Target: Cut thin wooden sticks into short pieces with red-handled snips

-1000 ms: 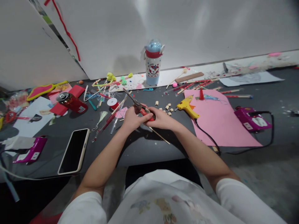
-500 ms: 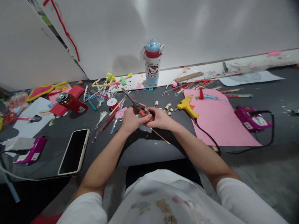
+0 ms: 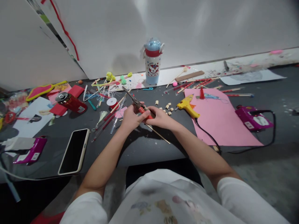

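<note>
My left hand is closed around red-handled pliers, whose long grey jaws point up and to the left. Closed on the red handles from the other side is my right hand. The fingers hide part of the tool. A thin wooden stick runs out below my hands toward the lower right; whether a finger touches it I cannot tell. Several short pale wood pieces lie beyond my right hand. To the left of the jaws are a white spool with red ribbon and red sticks.
A yellow glue gun lies on pink paper, its cord trailing to the table edge. Behind my hands stands a water bottle. At left are a red can, a phone and a purple power strip; another purple power strip is at right.
Both hands stay together on the pliers. The red handles have shifted slightly to the left and the grip has altered a little.
</note>
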### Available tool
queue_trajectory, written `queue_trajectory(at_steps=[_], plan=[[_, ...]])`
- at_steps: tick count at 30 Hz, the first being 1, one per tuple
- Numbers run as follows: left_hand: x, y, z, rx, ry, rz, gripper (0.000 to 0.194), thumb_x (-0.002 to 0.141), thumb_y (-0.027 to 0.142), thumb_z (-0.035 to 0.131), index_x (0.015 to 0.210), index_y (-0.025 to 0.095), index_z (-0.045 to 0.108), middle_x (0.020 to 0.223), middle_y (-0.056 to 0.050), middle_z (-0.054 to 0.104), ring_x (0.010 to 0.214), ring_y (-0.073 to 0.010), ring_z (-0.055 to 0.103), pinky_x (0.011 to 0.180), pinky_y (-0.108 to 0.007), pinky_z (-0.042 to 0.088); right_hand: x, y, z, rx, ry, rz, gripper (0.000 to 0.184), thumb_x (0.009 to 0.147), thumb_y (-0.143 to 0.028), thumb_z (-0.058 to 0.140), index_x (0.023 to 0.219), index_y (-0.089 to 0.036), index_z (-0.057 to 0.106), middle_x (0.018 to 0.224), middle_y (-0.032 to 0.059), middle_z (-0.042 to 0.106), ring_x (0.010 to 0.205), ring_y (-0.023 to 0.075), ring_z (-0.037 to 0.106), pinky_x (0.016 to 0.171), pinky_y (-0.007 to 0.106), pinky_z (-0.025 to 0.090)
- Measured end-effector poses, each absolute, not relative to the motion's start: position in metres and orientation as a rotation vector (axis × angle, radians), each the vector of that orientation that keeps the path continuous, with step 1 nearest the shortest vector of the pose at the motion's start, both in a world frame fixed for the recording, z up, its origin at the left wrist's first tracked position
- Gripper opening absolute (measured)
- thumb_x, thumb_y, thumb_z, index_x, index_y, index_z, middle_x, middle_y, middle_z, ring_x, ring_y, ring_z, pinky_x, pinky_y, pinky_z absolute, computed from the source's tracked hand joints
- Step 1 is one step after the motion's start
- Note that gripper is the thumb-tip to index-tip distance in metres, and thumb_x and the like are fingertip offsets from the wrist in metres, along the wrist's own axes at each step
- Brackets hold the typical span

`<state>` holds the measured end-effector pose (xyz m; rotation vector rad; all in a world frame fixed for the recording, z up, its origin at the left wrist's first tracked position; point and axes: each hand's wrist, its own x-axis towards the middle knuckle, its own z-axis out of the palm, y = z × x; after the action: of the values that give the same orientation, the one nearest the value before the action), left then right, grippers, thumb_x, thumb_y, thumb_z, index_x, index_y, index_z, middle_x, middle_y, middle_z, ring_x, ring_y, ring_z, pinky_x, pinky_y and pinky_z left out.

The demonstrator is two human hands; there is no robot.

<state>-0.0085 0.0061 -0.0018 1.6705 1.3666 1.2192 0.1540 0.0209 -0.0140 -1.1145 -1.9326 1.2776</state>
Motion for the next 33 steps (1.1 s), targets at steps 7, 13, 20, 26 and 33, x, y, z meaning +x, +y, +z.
queue_trajectory(at_steps=[7,13,20,26,33], plan=[[-0.025,0.002,0.013,2.275,1.828,1.571,0.015,0.086,0.028,0.048,0.079,0.018,0.057,0.072,-0.004,0.058,0.071,-0.0157,0.054,0.071,-0.031,0.044,0.160,0.024,-0.013,-1.102,-1.883,1.327,0.051,0.069,-0.047,0.067,0.108,-0.018,0.052,0.084,-0.0013,0.055,0.075,0.0139,0.051,0.070,0.027,0.041],[-0.038,0.007,0.013,2.495,2.033,1.574,0.018,0.080,0.020,0.054,0.096,0.017,0.059,0.096,-0.011,0.061,0.095,-0.0238,0.055,0.088,-0.039,0.041,0.160,0.021,-0.011,-1.123,-1.966,1.290,0.052,0.070,-0.045,0.066,0.112,-0.019,0.050,0.087,0.0002,0.057,0.076,0.0154,0.053,0.069,0.028,0.041],[-0.048,0.011,0.010,2.328,2.135,1.400,0.014,0.082,0.020,0.049,0.087,0.018,0.062,0.081,-0.006,0.065,0.082,-0.0200,0.061,0.074,-0.032,0.045,0.159,0.013,-0.003,-1.092,-2.102,1.121,0.051,0.070,-0.037,0.065,0.113,-0.017,0.047,0.091,0.0030,0.058,0.077,0.0165,0.055,0.069,0.028,0.042],[-0.049,0.009,0.014,2.284,2.017,1.488,0.016,0.084,0.023,0.048,0.080,0.019,0.064,0.075,-0.003,0.067,0.076,-0.0158,0.062,0.071,-0.027,0.044,0.161,0.013,-0.001,-1.053,-2.146,1.081,0.052,0.070,-0.036,0.065,0.114,-0.017,0.046,0.095,0.0055,0.058,0.079,0.0177,0.055,0.070,0.030,0.043],[-0.049,0.011,0.016,2.301,1.942,1.476,0.019,0.081,0.018,0.045,0.064,0.020,0.053,0.063,-0.001,0.058,0.066,-0.0145,0.056,0.065,-0.026,0.041,0.163,0.012,0.003,-1.013,-2.141,1.083,0.053,0.069,-0.032,0.065,0.116,-0.016,0.046,0.101,0.0073,0.059,0.083,0.0188,0.056,0.074,0.031,0.044]])
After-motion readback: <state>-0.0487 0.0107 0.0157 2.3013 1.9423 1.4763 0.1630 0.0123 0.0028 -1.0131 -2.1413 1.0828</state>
